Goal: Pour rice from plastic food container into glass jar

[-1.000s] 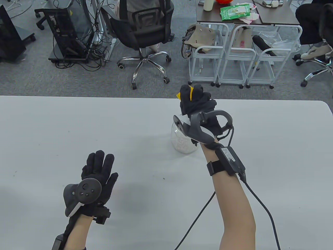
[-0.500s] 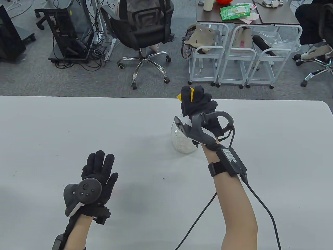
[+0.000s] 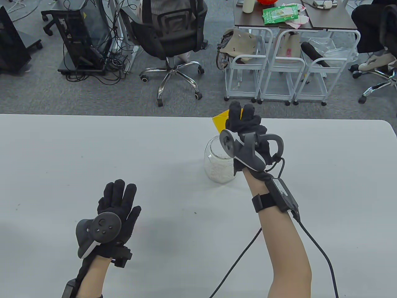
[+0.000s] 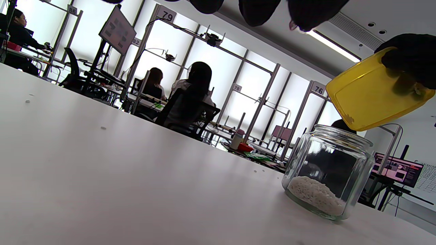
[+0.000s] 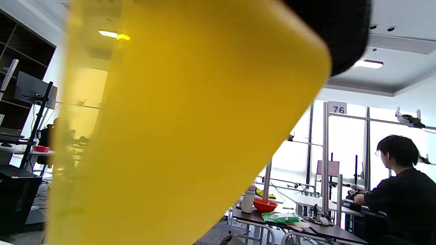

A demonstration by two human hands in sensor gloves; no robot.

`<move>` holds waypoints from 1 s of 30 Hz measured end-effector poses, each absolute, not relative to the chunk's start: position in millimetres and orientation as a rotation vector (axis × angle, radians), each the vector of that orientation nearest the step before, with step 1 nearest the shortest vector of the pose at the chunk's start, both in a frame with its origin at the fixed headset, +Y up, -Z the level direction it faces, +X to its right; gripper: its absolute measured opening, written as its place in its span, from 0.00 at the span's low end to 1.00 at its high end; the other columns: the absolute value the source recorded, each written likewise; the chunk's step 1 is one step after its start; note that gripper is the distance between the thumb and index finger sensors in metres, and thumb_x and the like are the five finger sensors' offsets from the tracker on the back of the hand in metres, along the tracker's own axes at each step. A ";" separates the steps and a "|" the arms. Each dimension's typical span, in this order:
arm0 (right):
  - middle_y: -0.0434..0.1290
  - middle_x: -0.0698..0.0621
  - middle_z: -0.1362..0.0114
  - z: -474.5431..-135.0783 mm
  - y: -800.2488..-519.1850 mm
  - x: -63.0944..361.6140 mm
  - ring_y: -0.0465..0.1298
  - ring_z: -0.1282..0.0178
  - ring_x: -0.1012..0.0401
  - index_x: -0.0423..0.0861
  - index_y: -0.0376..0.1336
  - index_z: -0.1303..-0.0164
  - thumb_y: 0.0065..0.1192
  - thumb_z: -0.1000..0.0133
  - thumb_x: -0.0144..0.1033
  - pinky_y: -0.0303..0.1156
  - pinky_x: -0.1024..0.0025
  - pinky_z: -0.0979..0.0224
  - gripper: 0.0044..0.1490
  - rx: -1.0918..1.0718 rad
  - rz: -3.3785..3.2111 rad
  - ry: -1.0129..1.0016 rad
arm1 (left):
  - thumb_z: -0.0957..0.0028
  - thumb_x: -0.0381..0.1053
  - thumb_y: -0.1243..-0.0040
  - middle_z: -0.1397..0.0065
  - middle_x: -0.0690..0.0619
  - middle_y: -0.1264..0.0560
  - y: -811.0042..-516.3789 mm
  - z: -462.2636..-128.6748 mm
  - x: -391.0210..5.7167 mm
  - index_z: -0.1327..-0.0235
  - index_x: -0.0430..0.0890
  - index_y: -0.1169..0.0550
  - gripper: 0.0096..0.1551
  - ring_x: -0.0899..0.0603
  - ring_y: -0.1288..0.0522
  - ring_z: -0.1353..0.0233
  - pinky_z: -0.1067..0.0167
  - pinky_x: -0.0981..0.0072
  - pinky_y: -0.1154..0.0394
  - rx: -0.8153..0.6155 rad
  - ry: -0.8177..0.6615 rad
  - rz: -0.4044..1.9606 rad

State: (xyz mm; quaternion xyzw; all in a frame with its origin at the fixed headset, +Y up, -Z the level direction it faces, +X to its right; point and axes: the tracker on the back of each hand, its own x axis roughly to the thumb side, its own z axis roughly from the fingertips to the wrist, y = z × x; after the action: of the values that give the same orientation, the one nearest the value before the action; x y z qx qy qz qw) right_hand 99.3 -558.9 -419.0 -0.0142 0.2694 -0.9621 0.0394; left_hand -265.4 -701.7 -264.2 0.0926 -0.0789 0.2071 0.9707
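Note:
A clear glass jar (image 3: 217, 163) stands upright on the white table, with white rice in its bottom (image 4: 315, 194). My right hand (image 3: 243, 122) grips a yellow plastic container (image 3: 220, 121), tilted, just above and behind the jar's mouth. In the left wrist view the container (image 4: 371, 92) hangs over the jar's right rim, with no rice falling. The container fills the right wrist view (image 5: 177, 136). My left hand (image 3: 116, 201) rests flat and empty on the table, fingers spread, well to the jar's front left.
The white table (image 3: 93, 155) carries only the jar and a few specks. My right wrist cable (image 3: 313, 245) trails to the front edge. Beyond the far edge stand an office chair (image 3: 169, 34) and white carts (image 3: 273, 65).
My right hand has moved right and back, off the jar's mouth, which now shows. More of the yellow container shows. My left hand has not moved.

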 end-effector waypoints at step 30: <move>0.82 0.40 0.61 -315.9 -674.8 187.9 0.83 0.80 0.55 0.35 0.71 0.37 0.59 0.38 0.44 0.77 0.68 0.76 0.30 0.340 -3.687 0.047 | 0.41 0.62 0.58 0.09 0.43 0.52 -703.0 -265.1 -264.8 0.15 0.56 0.43 0.39 0.31 0.55 0.13 0.25 0.29 0.47 0.162 -0.150 0.425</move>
State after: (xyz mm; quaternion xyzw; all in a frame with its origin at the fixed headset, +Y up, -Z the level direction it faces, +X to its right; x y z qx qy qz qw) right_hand 187.9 -674.8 -315.9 0.0881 0.0121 -0.9568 -0.2769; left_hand -264.8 -703.0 -265.1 0.0804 -0.0741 0.2103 0.9715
